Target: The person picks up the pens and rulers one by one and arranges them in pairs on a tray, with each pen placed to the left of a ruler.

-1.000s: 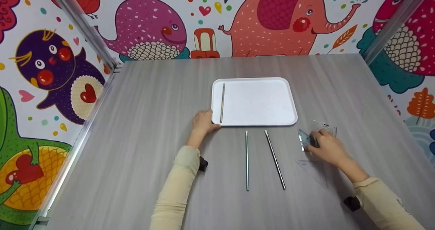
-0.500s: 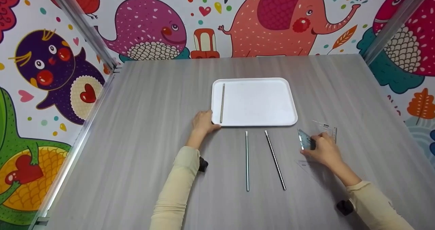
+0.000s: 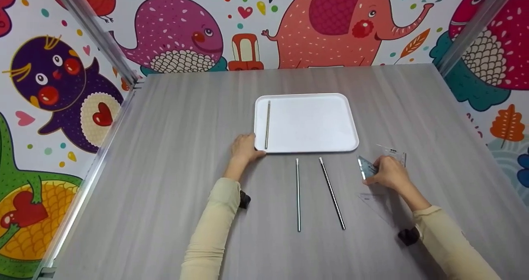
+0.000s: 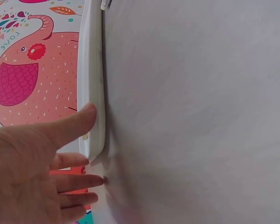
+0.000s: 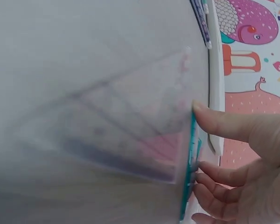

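Note:
My left hand [image 3: 244, 147] holds the near left corner of the white tray [image 3: 310, 123]. In the left wrist view its thumb lies along the tray's front wall [image 4: 94, 84], and the index fingertip meets the corner. To the right of the tray's front, my right hand [image 3: 390, 171] pinches a blue-tinted set square [image 3: 366, 168]. The right wrist view shows this teal piece [image 5: 191, 149] nearly edge-on between thumb and fingers. Behind the hand is a clear flat measuring piece [image 3: 392, 151], partly covered. Nearer lies a clear triangular set square [image 3: 374, 201], faint against the table.
A gold-coloured pencil [image 3: 268, 125] lies inside the tray at its left. On the grey table [image 3: 177, 147], a teal pencil [image 3: 298, 195] and a dark patterned pencil [image 3: 332, 193] lie in front of the tray. Printed wall panels [image 3: 177, 32] rise behind the table.
My right forearm has swung left and the thumb has settled at the blue set square's lower edge. The head view has shifted slightly. My left hand stays at the tray corner.

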A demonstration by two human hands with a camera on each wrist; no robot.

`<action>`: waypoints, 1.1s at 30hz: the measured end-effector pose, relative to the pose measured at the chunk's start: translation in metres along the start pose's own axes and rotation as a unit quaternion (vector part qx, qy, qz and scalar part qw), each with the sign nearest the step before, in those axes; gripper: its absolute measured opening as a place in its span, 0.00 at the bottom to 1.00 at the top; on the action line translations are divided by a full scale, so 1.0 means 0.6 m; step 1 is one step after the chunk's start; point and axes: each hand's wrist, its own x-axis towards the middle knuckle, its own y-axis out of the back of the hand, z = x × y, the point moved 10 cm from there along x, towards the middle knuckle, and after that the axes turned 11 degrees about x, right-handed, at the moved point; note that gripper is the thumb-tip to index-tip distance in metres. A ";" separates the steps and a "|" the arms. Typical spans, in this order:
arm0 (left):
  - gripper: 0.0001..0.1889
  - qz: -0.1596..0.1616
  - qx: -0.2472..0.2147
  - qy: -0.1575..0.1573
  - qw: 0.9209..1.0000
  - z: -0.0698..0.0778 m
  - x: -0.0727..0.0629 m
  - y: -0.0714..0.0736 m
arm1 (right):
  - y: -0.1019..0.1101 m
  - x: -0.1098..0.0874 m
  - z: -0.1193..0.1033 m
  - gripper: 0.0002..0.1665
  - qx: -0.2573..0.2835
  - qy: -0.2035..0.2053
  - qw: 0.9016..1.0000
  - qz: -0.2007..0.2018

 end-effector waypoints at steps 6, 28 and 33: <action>0.29 0.008 -0.009 -0.004 1.000 0.000 -0.002 0.004 | -0.009 0.016 0.003 0.37 0.008 -0.019 0.999 -0.051; 0.29 0.008 -0.005 -0.004 1.000 0.000 0.002 0.001 | -0.014 0.009 -0.004 0.22 0.042 0.023 0.997 -0.061; 0.30 0.000 0.004 -0.005 1.000 0.000 0.002 0.001 | 0.002 0.003 -0.016 0.24 0.051 0.060 0.997 -0.017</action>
